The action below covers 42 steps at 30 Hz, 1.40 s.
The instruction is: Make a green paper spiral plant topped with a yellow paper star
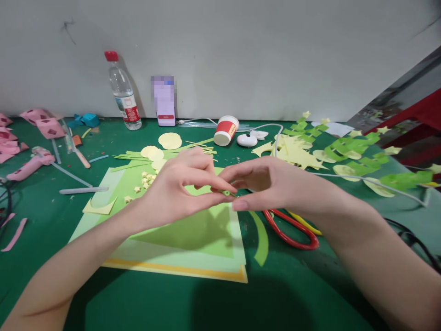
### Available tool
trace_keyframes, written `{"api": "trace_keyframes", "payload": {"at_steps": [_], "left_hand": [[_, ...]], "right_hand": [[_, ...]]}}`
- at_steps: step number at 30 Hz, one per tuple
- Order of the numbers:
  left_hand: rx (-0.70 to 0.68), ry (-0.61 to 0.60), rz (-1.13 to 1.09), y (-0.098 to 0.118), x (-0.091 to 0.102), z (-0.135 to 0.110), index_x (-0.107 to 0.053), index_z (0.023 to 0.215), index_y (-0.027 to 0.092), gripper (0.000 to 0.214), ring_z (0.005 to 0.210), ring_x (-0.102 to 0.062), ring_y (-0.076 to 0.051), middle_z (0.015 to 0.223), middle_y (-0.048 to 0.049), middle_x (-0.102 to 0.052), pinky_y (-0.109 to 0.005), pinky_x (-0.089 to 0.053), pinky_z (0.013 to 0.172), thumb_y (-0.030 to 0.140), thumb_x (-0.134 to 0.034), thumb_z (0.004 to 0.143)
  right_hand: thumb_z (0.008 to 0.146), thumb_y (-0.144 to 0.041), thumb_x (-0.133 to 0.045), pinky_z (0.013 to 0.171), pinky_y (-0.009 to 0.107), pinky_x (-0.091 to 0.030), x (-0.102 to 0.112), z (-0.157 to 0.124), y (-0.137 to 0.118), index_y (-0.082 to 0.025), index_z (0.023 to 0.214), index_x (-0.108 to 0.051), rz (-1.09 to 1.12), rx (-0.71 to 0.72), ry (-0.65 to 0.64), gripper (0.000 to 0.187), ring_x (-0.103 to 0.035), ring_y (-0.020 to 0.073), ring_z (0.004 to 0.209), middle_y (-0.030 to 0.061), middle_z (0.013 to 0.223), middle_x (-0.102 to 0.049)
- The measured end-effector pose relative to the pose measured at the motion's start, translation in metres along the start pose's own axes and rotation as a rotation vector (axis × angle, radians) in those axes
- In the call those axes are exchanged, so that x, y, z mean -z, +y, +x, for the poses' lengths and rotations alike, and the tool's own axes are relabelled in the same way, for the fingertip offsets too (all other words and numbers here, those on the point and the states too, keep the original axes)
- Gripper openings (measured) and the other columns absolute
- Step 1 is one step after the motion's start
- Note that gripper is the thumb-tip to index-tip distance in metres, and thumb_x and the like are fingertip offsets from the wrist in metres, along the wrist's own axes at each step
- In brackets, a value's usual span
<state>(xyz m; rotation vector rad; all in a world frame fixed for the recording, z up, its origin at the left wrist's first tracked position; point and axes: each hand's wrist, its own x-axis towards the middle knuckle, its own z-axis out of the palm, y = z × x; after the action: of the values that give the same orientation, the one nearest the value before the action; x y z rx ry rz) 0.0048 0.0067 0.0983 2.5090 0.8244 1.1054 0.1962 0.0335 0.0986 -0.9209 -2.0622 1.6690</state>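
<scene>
A small rolled green paper strip (226, 193) sits between the fingertips of both hands, above the sheets of paper. My left hand (179, 186) pinches it between thumb and fingers. From the other side, my right hand (272, 184) is curved round with its thumb and fingertips closed at the roll's right end; the exact contact there is partly hidden. Under the hands lies a stack of green paper (193, 239) with a yellow-orange sheet at the bottom. Small folded paper stars (146, 179) lie beside my left wrist. Red-handled scissors (292, 234) lie partly beneath my right hand.
Cut green strips (132, 158) and pale yellow paper circles (170, 140) lie behind the stack. A paper cup (226, 130), bottle (126, 96) and phone (166, 103) stand near the wall. Yellow paper stars (292, 149) and green paper spirals (354, 147) are at right, a pink glue gun (31, 166) at left.
</scene>
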Motion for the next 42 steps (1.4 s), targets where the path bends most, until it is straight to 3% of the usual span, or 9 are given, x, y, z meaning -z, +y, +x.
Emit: {"api": "trace_keyframes", "payload": {"at_steps": [4,8,13,24,30,36,42], "left_hand": [[0.054,0.088,0.011,0.001,-0.001,0.000,-0.066,0.066,0.019,0.008,0.061,-0.040,-0.010,0.055,0.0047,-0.043,-0.025,-0.033,0.056,0.018,-0.074,0.067],[0.085,0.073,0.014,0.003,-0.003,0.000,-0.055,0.056,0.017,0.023,0.061,-0.038,-0.010,0.056,0.0054,-0.043,-0.025,-0.032,0.057,0.022,-0.076,0.064],[0.100,0.024,0.026,0.005,-0.006,0.001,-0.045,0.055,0.016,0.030,0.063,-0.039,-0.010,0.059,0.0056,-0.042,-0.024,-0.033,0.061,0.017,-0.071,0.070],[0.056,-0.010,0.094,-0.005,-0.012,0.001,-0.037,0.054,0.017,0.035,0.063,-0.039,-0.010,0.059,0.0056,-0.040,-0.025,-0.034,0.066,0.018,-0.066,0.073],[0.086,-0.004,0.088,-0.003,-0.013,0.000,-0.039,0.055,0.017,0.034,0.064,-0.039,-0.010,0.061,0.0051,-0.041,-0.024,-0.035,0.065,0.016,-0.069,0.071],[0.070,-0.030,-0.005,-0.001,-0.008,0.000,-0.063,0.075,0.017,0.011,0.069,-0.045,-0.010,0.066,0.0031,-0.051,-0.023,-0.038,0.062,0.022,-0.072,0.070],[0.044,-0.082,-0.142,-0.004,-0.007,0.000,-0.070,0.079,0.016,0.005,0.065,-0.046,-0.010,0.061,0.0020,-0.052,-0.024,-0.039,0.060,0.014,-0.066,0.076]], "right_hand": [[0.066,-0.032,-0.071,0.070,0.023,-0.046,0.003,0.000,0.000,-0.028,0.087,-0.070,0.004,0.005,-0.016,0.022,-0.058,0.0128,0.081,-0.0024,0.087,-0.067],[0.069,-0.035,-0.070,0.067,0.021,-0.045,-0.002,0.004,0.001,-0.022,0.079,-0.069,0.114,0.009,-0.016,0.016,-0.057,0.0099,0.074,-0.0016,0.078,-0.065],[0.069,-0.030,-0.070,0.062,0.020,-0.042,-0.013,0.006,0.002,-0.020,0.073,-0.067,0.172,-0.023,0.015,0.011,-0.054,0.0074,0.066,-0.0029,0.071,-0.062],[0.068,-0.034,-0.067,0.065,0.025,-0.043,-0.017,0.011,0.005,-0.018,0.073,-0.064,0.005,-0.012,0.072,0.017,-0.054,0.0115,0.069,0.0000,0.074,-0.062],[0.069,-0.034,-0.067,0.067,0.025,-0.043,-0.016,0.010,0.004,-0.019,0.072,-0.064,0.033,-0.017,0.050,0.017,-0.053,0.0111,0.070,-0.0004,0.075,-0.062],[0.069,-0.038,-0.067,0.064,0.027,-0.043,-0.002,0.003,0.002,-0.022,0.073,-0.069,-0.031,-0.063,0.064,0.016,-0.055,0.0128,0.067,0.0005,0.071,-0.064],[0.069,-0.037,-0.067,0.069,0.027,-0.042,0.004,0.003,0.004,-0.026,0.071,-0.070,0.017,-0.085,0.000,0.012,-0.055,0.0119,0.070,-0.0021,0.071,-0.065]]}}
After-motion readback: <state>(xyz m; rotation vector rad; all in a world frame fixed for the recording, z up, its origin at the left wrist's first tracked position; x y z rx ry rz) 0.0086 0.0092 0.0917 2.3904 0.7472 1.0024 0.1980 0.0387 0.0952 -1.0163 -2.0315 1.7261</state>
